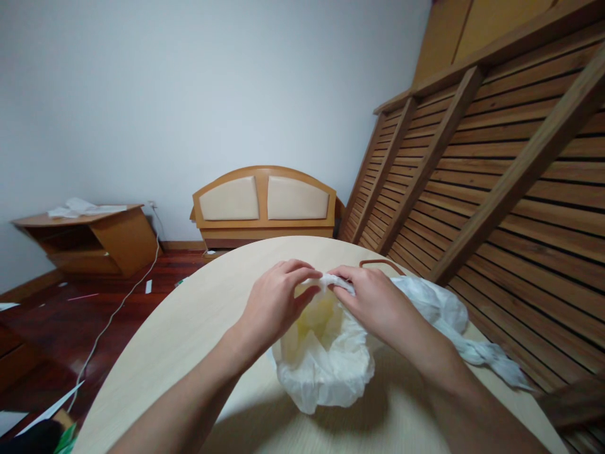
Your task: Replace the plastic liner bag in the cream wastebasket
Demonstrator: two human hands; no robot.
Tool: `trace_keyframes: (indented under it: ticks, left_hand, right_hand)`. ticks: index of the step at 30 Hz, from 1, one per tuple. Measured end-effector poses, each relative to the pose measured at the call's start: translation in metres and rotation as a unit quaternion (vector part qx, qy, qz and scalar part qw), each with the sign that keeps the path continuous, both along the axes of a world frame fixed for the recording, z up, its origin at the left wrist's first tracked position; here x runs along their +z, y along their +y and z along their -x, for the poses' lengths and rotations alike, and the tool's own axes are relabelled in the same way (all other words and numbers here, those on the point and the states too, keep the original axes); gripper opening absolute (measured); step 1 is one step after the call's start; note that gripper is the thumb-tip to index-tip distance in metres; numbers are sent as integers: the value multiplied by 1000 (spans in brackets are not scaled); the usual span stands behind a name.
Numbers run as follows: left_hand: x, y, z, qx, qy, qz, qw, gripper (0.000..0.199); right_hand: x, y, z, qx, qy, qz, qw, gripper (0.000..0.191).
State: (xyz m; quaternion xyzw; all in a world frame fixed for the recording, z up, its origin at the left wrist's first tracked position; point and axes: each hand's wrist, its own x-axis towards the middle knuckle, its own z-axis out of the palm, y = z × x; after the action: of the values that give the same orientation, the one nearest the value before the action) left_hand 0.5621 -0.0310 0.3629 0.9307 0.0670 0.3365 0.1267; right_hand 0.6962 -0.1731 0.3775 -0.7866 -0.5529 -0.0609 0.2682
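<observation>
A white plastic bag [326, 378] lines a small bin whose yellowish inside [319, 318] shows through. The bag's edge is folded outward over the rim and hangs down the near side. At the far side of the rim, my left hand [278, 293] has its thumb and curved fingers around the thin edge of the bag. My right hand [373, 296] pinches a bunched part of the same edge between thumb and fingers. The two hands nearly meet there. Most of the bin's outside is hidden under the bag.
The bin stands on a round pale table [189, 353]. To the right lie another knotted white plastic bag [435, 306] and a thin brown handle-like loop [378, 261]. Wooden slats [501, 183] lean close on the right. A cable [113, 315] crosses the floor at left.
</observation>
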Motion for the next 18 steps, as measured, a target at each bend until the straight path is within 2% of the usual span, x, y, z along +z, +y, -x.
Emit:
trace_keyframes:
  ticks: [4,7,10,14,18]
  left_hand:
    - [2,2,1,78,47,25,996,14]
    - [6,4,5,109,91,35,989,15]
    - [7,2,6,104,102,33,989,15]
    - [7,-4,6,86,96,28,991,15]
    - [9,-8,6,50,89,32,994,16]
  right_hand:
    - [1,-3,-2,-2,-6,16,1000,23]
    - [3,-7,-4,-19,-23,40,999,25]
    - [3,-11,-5,-22,-35,50,998,25]
    - [5,-11,0,21,-43,16,999,23]
    - [6,-7,6,42,-36,16,998,23]
